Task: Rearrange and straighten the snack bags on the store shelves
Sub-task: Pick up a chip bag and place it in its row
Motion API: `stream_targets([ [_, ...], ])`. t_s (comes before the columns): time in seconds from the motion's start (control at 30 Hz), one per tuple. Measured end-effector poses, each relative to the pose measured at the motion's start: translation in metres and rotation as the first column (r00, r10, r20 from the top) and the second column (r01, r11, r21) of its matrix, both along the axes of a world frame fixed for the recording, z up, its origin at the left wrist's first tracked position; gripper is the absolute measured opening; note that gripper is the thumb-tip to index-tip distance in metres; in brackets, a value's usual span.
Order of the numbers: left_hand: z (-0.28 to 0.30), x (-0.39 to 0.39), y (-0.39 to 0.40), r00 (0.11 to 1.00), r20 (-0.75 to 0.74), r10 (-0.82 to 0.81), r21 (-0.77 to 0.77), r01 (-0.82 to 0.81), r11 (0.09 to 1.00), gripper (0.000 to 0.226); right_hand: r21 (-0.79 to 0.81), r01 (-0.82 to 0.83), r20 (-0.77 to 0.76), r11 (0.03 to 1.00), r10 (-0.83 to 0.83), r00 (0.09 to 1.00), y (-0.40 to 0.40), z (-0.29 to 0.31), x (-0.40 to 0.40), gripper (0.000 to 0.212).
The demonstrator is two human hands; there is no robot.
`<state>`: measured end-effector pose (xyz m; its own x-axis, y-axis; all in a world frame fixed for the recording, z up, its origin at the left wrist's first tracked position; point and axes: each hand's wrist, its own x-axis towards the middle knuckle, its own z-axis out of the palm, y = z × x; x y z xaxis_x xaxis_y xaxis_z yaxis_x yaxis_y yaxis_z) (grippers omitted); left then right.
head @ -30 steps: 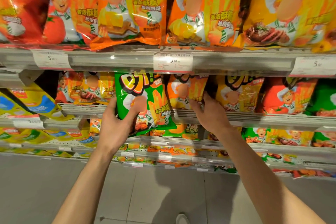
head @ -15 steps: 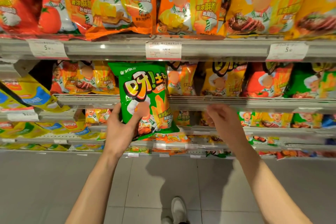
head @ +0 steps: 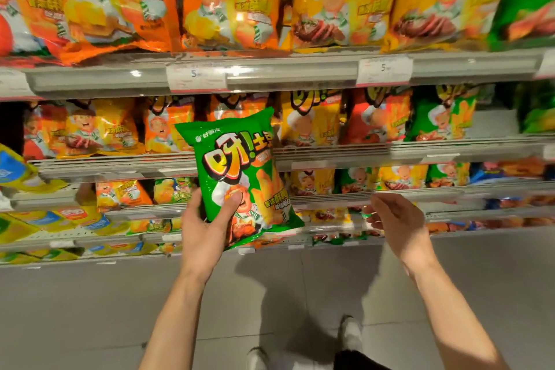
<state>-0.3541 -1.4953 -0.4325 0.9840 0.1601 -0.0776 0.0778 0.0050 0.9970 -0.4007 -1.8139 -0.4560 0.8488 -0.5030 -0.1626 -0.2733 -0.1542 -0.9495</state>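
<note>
A green bag (head: 240,171) is held upright off the shelves in the left hand (head: 204,228), thumb across its front. The right hand (head: 396,219), right of the bag, is relaxed and empty. The bag is yet to be shelved; matching green bags (head: 441,117) are seen up right of it.

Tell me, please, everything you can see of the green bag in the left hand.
The green bag is a glossy, puffed plastic snack pack with big yellow-orange lettering and a cartoon chef beside fries. It is off the shelves, upright, tilted slightly. The left hand grips its lower left corner, thumb across the front. Nothing else touches it.
</note>
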Motion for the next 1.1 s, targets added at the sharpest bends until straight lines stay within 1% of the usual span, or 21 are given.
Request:
stream_targets([
  [0.13,-0.002,0.001,-0.063,1.0,-0.002,0.003,-0.004,-0.003,1.0,0.043,0.006,-0.01,0.052,1.0,0.009,0.999,-0.063,-0.001,0.007,0.01],
  [0.23,-0.004,0.001,-0.124,1.0,0.014,0.025,-0.006,-0.025,1.0,0.041,-0.005,-0.038,0.055,0.999,0.038,0.998,-0.123,-0.003,0.018,0.012],
  [0.3,-0.006,-0.001,-0.17,0.999,0.016,0.049,-0.017,-0.049,0.999,0.044,-0.007,-0.076,0.057,0.997,0.076,0.995,-0.166,-0.003,0.025,0.015],
  [0.4,-0.008,-0.007,-0.238,0.996,0.011,0.087,-0.037,-0.087,0.996,0.051,0.012,-0.129,0.062,0.992,0.128,0.99,-0.224,0.001,0.034,0.009],
  [0.47,-0.006,-0.011,-0.279,0.995,0.026,0.092,-0.03,-0.091,0.995,0.053,0.003,-0.153,0.059,0.988,0.152,0.987,-0.26,0.004,0.038,0.01],
  [0.57,-0.003,-0.016,-0.333,0.996,0.022,0.082,-0.028,-0.081,0.996,0.043,-0.078,-0.182,0.057,0.98,0.186,0.981,-0.311,0.007,0.045,0.01],
  [0.63,0.002,-0.015,-0.362,0.999,0.036,0.034,-0.01,-0.034,0.999,0.032,-0.188,-0.19,0.061,0.964,0.204,0.977,-0.341,0.008,0.046,0.009],
  [0.67,0.005,-0.014,-0.376,0.998,0.054,0.012,0.014,-0.012,1.0,0.029,-0.273,-0.196,0.063,0.942,0.221,0.973,-0.356,0.008,0.045,0.006],
  [0.73,0.01,-0.01,-0.401,0.998,0.061,-0.006,0.027,0.004,1.0,0.033,-0.486,-0.182,0.073,0.855,0.248,0.966,-0.386,0.009,0.048,0.008],
  [0.8,0.012,-0.006,-0.422,0.998,0.064,-0.023,0.015,0.022,1.0,0.037,-0.676,-0.144,0.072,0.723,0.259,0.963,-0.416,0.006,0.054,0.011],
  [0.87,0.011,-0.001,-0.441,0.995,0.08,-0.059,0.028,0.057,0.998,0.036,-0.803,-0.165,0.0,0.572,0.276,0.961,-0.44,-0.001,0.059,0.028],
  [0.93,0.01,0.002,-0.458,0.993,0.083,-0.087,0.046,0.083,0.995,0.035,-0.857,-0.223,-0.078,0.464,0.311,0.947,-0.458,-0.01,0.063,0.034],
  [0.97,0.009,0.003,-0.466,0.991,0.084,-0.101,0.057,0.096,0.994,0.034,-0.866,-0.246,-0.101,0.435,0.331,0.938,-0.464,-0.012,0.064,0.035],
  [1.03,0.005,0.006,-0.48,0.989,0.085,-0.125,0.086,0.117,0.989,0.031,-0.869,-0.267,-0.103,0.417,0.376,0.921,-0.476,-0.014,0.067,0.036],
  [1.1,0.003,0.011,-0.496,0.984,0.083,-0.157,0.112,0.147,0.983,0.031,-0.865,-0.278,-0.074,0.418,0.442,0.894,-0.486,-0.013,0.069,0.034],
])
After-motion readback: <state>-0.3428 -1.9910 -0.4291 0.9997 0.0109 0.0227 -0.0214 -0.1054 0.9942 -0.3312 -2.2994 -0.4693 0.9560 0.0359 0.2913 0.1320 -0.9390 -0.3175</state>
